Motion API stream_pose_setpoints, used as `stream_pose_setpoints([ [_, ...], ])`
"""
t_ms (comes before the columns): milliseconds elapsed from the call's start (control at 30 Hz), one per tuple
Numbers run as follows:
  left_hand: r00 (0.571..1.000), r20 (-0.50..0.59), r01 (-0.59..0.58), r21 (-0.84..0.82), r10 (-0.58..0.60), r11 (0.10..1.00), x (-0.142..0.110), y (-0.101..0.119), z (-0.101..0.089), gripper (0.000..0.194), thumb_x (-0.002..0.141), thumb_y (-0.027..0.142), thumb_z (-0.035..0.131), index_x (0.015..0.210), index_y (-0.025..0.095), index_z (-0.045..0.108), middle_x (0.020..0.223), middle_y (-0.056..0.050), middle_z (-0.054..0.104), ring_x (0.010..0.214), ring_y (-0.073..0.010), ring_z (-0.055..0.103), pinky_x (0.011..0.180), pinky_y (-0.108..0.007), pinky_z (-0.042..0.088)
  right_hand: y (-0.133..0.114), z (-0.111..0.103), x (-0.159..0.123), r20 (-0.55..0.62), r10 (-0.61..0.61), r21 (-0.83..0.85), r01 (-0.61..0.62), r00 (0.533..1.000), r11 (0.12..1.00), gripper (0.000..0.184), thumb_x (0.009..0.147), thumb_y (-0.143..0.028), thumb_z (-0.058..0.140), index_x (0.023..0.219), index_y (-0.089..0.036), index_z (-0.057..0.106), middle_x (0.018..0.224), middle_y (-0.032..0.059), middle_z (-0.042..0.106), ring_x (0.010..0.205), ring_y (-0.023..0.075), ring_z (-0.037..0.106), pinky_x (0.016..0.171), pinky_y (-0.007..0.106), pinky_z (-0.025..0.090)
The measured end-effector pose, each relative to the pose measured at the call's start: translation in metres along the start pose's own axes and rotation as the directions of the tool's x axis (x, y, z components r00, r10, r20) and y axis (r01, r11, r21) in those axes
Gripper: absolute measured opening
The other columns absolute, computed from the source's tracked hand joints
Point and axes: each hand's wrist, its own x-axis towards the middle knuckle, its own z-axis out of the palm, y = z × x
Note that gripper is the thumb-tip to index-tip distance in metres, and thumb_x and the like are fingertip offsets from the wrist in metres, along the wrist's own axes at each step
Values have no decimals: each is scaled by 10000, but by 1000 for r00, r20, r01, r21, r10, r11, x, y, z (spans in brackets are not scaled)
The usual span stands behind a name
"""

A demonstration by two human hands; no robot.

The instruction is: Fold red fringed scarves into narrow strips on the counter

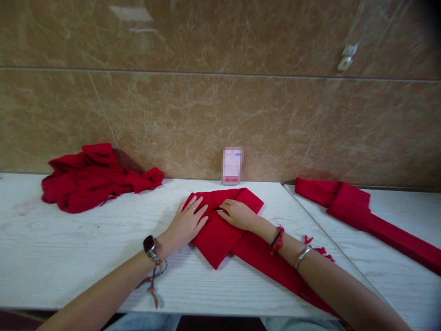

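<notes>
A folded red scarf (215,241) lies on the white table in front of me, its layers crossing at an angle. One long tail runs toward the lower right, partly beneath my right forearm, and a red fringe shows beside that arm. My left hand (189,221) rests on the scarf's left side, fingers spread and flat on the cloth. Close by, my right hand (238,214) has its fingers bent and its thumb near the fingertips, at a fold on the upper part of the scarf. The underside of its grip is hidden.
A crumpled heap of red cloth (86,179) lies at the back left. Another folded red scarf (349,202) stretches along the right side. A blurred phone-like object (232,166) leans against the brown marble wall (193,115). A seam crosses the white table (103,257) on the right.
</notes>
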Motion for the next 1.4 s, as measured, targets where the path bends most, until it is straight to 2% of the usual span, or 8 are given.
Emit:
stream_pose_setpoints([
  [200,968,78,-231,-104,240,967,32,-9,6,370,950,320,299,1214,204,530,1284,-54,533,1216,-187,437,1048,-409,245,0,-2,-3,-27,89,-72,-91,996,993,363,921,-328,363,1006,-106,637,1011,128,630,966,201,573,857,279,436],
  [333,985,22,-168,-65,170,984,29,-8,7,331,947,318,321,1099,222,599,1173,-46,608,1129,-190,504,1050,-473,198,0,-3,-3,-20,112,-135,-113,994,984,371,918,-337,357,939,-112,652,948,128,649,915,216,593,806,292,462],
  [467,990,10,-142,-30,142,989,23,-4,4,319,940,313,340,1058,189,609,1114,-64,620,1101,-192,516,1060,-458,201,6,3,-3,-124,96,-129,-112,988,985,383,908,-326,387,1126,-77,579,1203,164,566,1164,241,472,1010,370,333],
  [667,996,53,80,-63,-77,995,19,-17,14,432,929,349,338,1331,205,404,1458,-141,257,1344,-302,202,1026,-509,261,21,17,-6,-36,105,-104,-108,994,989,461,938,-320,290,1265,-40,456,1320,221,455,1282,267,349,1023,499,288],
  [867,988,45,152,-161,-147,975,18,-27,19,507,912,402,346,1372,189,336,1493,-149,130,1349,-315,167,1036,-436,284,17,8,-5,-138,71,8,-71,988,997,507,928,-328,291,1385,-109,301,1458,150,252,1357,261,165,1063,548,170],
  [1033,926,92,376,-286,-366,881,20,-47,18,602,903,407,343,1411,115,207,1380,-202,377,1276,-265,365,988,-373,356,10,-1,-8,-103,-7,104,18,995,994,561,917,-393,325,1415,-152,233,1484,127,178,1370,257,88,1067,566,104],
  [1233,834,253,519,-57,-491,853,12,-54,12,521,909,442,258,1390,246,298,1443,-184,267,1310,-396,234,944,-638,256,3,-2,-14,152,-265,239,225,952,945,546,925,-446,293,1410,-199,251,1466,95,259,1360,234,159,1080,547,78],
  [1400,912,105,407,-96,-397,908,13,-43,12,560,907,430,295,1401,166,268,1471,-181,194,1350,-353,129,1010,-539,249,1,-13,-12,107,-263,260,228,959,938,549,928,-417,310,1423,-204,201,1485,85,195,1370,225,100,1085,543,65],
])
